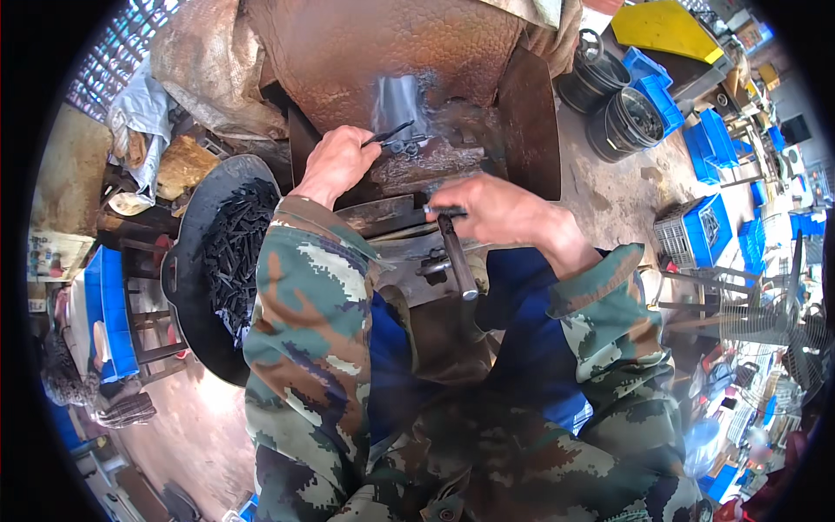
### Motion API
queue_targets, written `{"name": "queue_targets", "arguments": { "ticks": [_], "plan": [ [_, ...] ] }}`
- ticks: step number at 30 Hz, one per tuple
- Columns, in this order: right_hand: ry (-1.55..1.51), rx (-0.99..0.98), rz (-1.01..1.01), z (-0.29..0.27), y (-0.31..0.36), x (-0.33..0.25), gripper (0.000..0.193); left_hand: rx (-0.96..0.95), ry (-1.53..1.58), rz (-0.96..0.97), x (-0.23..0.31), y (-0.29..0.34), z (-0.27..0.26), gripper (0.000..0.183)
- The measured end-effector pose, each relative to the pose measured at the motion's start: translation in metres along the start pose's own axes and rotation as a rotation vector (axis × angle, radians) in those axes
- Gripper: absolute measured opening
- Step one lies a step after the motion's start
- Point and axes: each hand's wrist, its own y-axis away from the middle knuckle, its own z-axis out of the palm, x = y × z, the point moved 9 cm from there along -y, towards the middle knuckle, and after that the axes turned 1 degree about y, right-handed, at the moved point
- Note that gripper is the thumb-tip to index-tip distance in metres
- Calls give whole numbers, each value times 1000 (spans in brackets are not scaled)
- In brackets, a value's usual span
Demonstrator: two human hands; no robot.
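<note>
My left hand (337,163) is closed around a thin dark metal piece (389,134), whose narrow end points right. Below that piece several small grey metal bits (409,146) lie on a rough ledge (426,172) inside a brown metal hood. My right hand (506,209), slightly blurred, is closed on a small dark tool (448,211) with a bright tip; its full shape is hidden by the fingers. Just under that hand a dark round bar (458,261) slants toward me, its pale end nearest. Whether the right hand touches this bar I cannot tell.
A large black wok-like pan (170,277) full of dark strips (235,235) stands left of me. Black buckets (613,139) are at the back right, near blue crates (709,230). A fan (770,313) stands on the right, a blue bin (109,304) far left.
</note>
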Motion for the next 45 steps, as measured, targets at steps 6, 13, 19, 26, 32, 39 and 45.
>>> {"name": "queue_targets", "arguments": {
  "ticks": [6,13,19,26,32,39,45],
  "plan": [
    [-419,331,523,-42,0,28,26,36,93,140,-14,-17,10,28],
    [-908,763,441,-54,-15,59,23,118,532,148,15,-17,-2,25],
    [-1149,821,325,-55,-30,34,18,-111,1013,95,61,17,4,24],
    [-1028,924,408,-75,-2,49,26,-3,978,94,59,-1,4,30],
    [-954,928,402,-65,-10,44,20,44,550,-69,-14,-24,15,37],
    [-947,902,394,-69,0,40,30,-72,275,167,1,-27,32,28],
    [-940,886,371,-66,0,37,32,-26,200,314,11,-15,19,29]
  ]
}}
